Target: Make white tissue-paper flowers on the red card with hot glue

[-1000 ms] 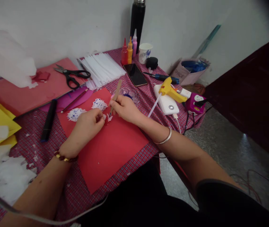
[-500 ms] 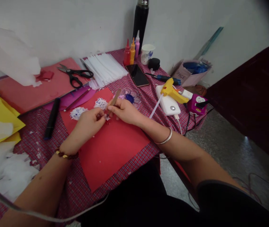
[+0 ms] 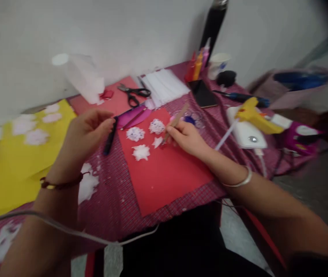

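Note:
My right hand (image 3: 184,138) pinches a flat wooden craft stick (image 3: 181,115) over the red sheet (image 3: 164,184). Its lower end is by a small white jagged cutout (image 3: 157,142). Two white cutouts with purple specks, one left (image 3: 135,134) and one right (image 3: 156,126), lie farther back on the sheet, and a plain white cutout (image 3: 141,152) lies nearer. My left hand (image 3: 87,130) is raised left of the sheet, blurred, thumb and fingers apart around nothing visible. Behind my right hand stands a clear dish of blue paint (image 3: 190,120).
Black scissors (image 3: 133,94), white sticks (image 3: 164,86) and a phone (image 3: 202,94) lie toward the wall. A yellow glue gun (image 3: 250,113) rests on a white power bank (image 3: 240,132) at right. Yellow sheets (image 3: 10,169) with pale cutouts lie left. A white cable (image 3: 65,231) crosses in front.
My left hand has left the small cutout and moved left, away from the red sheet. The view has swung left, uncovering the plain white cutout. My right hand still holds the craft stick.

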Available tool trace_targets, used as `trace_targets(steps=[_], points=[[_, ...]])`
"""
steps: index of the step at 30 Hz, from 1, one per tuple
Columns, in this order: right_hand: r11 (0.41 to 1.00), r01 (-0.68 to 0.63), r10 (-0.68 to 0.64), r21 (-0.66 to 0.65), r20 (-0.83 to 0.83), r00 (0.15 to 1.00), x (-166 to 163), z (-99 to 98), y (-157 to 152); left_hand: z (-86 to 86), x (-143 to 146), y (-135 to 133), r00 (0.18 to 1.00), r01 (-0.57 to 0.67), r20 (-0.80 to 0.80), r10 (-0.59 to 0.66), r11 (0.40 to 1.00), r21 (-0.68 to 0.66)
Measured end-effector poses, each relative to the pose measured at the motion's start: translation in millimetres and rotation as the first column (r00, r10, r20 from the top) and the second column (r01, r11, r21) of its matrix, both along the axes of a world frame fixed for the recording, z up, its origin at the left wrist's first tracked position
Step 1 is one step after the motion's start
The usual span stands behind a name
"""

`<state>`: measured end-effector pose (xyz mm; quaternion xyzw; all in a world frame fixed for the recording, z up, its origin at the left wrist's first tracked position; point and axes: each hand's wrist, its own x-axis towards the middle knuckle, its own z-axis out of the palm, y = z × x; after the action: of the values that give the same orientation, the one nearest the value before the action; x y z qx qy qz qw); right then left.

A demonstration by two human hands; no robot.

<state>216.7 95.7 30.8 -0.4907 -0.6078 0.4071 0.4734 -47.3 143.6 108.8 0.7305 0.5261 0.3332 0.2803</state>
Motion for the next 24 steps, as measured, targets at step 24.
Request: trace_targets(steps=[24], points=[[0.978, -0.195, 0.188, -0.069, -0.096, 0.977, -15.8, -5.1, -16.0, -38.1, -133.3, -58.6, 0.925, -0.112, -0.378, 0.03, 0.974, -0.196]])
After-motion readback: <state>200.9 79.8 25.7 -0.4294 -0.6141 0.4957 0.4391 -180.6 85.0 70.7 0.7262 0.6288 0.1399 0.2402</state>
